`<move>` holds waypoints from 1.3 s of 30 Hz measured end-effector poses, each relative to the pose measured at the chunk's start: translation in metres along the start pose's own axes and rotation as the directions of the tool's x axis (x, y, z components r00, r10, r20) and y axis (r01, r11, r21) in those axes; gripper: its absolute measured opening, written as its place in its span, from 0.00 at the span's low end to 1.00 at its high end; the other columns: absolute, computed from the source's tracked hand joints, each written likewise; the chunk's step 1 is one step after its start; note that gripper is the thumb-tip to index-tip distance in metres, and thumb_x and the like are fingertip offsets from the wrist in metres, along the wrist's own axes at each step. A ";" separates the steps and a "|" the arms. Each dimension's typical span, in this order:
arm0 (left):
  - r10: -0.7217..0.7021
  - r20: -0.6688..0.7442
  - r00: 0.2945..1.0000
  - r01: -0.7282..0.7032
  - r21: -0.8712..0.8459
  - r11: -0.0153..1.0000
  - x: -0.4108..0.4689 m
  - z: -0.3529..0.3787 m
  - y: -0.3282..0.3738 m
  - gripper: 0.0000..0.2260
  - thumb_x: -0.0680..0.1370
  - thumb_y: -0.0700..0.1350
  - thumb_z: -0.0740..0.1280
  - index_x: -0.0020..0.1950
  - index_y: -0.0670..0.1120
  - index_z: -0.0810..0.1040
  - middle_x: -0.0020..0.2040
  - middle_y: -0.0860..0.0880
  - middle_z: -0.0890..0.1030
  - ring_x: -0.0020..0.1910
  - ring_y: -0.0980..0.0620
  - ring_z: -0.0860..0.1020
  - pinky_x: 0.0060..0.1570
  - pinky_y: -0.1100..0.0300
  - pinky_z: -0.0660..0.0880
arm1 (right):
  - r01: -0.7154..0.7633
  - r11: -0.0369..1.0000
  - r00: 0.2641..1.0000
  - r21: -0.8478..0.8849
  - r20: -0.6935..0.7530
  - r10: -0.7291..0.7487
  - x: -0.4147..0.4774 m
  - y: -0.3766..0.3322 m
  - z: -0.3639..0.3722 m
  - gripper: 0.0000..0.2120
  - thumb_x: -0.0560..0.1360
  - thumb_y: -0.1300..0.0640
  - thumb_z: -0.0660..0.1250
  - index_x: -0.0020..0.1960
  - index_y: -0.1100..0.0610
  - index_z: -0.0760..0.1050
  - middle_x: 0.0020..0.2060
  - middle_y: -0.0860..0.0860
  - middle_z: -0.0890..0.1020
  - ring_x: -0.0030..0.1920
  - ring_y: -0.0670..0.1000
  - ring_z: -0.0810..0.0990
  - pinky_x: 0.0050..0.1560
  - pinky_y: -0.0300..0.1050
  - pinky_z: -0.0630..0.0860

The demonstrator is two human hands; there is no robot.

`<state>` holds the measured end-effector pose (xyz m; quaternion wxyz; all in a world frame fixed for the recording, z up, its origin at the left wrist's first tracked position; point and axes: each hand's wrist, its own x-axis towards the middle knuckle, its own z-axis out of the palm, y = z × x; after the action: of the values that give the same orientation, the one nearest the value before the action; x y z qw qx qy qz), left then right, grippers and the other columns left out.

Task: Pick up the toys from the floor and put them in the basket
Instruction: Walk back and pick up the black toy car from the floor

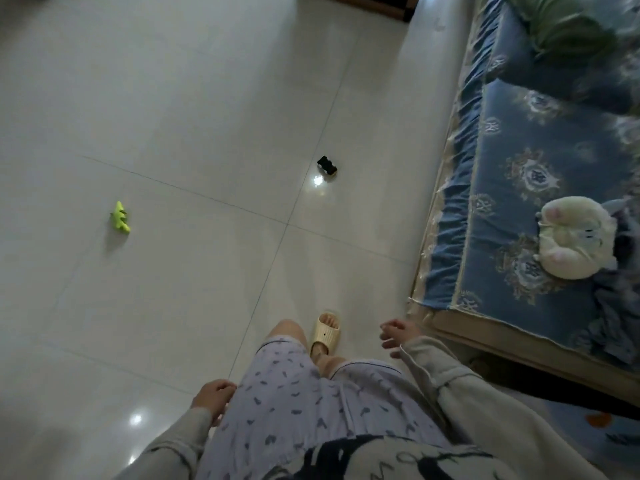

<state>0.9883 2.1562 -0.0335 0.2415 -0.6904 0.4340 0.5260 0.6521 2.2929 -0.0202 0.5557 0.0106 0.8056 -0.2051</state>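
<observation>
On the pale tiled floor (173, 98), two toys remain uncollected as I look down: a lime-green plastic dinosaur-shaped toy (120, 218) at left, its long axis running from upper left to lower right, and a small black toy car (327, 165) well apart at centre, angled the same way. No basket is in my view. My left hand (212, 396) hangs loosely curled and empty; my right hand (398, 334) is half-open, holding nothing, near the blue floral bed (519, 188).

no readable text; dark marks on top (398, 459) blurred, illegible.
</observation>
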 end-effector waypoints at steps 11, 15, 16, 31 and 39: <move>0.022 0.028 0.999 -0.020 -0.065 0.998 0.063 -0.060 0.189 0.04 0.77 0.40 0.61 0.45 0.41 0.75 0.46 0.39 0.77 0.38 0.44 0.74 0.43 0.56 0.68 | 0.011 0.998 1.000 -0.055 -0.007 -0.012 0.069 -0.136 -0.046 0.12 0.77 0.63 0.60 0.58 0.66 0.74 0.33 0.52 0.76 0.32 0.49 0.75 0.32 0.42 0.71; 0.058 0.017 0.998 -0.058 0.031 0.998 0.085 -0.099 0.280 0.05 0.76 0.40 0.61 0.42 0.42 0.75 0.44 0.41 0.77 0.32 0.47 0.72 0.37 0.59 0.67 | -0.097 0.995 0.991 0.017 -0.094 0.098 0.096 -0.164 -0.053 0.11 0.77 0.66 0.59 0.56 0.70 0.74 0.31 0.55 0.74 0.29 0.51 0.72 0.29 0.41 0.68; 0.075 0.015 0.997 -0.076 0.046 0.996 0.088 -0.109 0.304 0.05 0.76 0.40 0.61 0.41 0.43 0.75 0.43 0.41 0.77 0.31 0.47 0.72 0.35 0.61 0.66 | -0.133 0.990 0.984 0.047 -0.114 0.138 0.101 -0.171 -0.053 0.09 0.77 0.66 0.59 0.54 0.68 0.74 0.31 0.56 0.74 0.28 0.52 0.71 0.29 0.41 0.67; 0.286 0.069 0.956 -0.293 0.142 0.945 0.125 -0.195 0.553 0.05 0.78 0.39 0.59 0.49 0.45 0.74 0.42 0.44 0.76 0.30 0.52 0.72 0.30 0.64 0.63 | -0.221 0.974 0.973 -0.045 -0.078 0.217 0.164 -0.294 -0.064 0.14 0.75 0.63 0.62 0.31 0.56 0.73 0.34 0.60 0.80 0.38 0.55 0.77 0.51 0.52 0.75; 0.079 0.018 0.997 -0.080 0.159 0.984 0.145 -0.188 0.527 0.05 0.77 0.38 0.60 0.46 0.43 0.75 0.44 0.41 0.77 0.28 0.50 0.71 0.30 0.64 0.62 | -0.088 0.992 0.996 -0.093 -0.006 0.088 0.210 -0.399 -0.099 0.14 0.76 0.66 0.61 0.32 0.57 0.71 0.28 0.54 0.74 0.27 0.51 0.72 0.30 0.42 0.68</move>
<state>0.6464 1.6907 -0.0422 0.2776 -0.6477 0.5006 0.5028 0.3855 1.9168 -0.0524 0.5632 0.0205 0.8137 -0.1427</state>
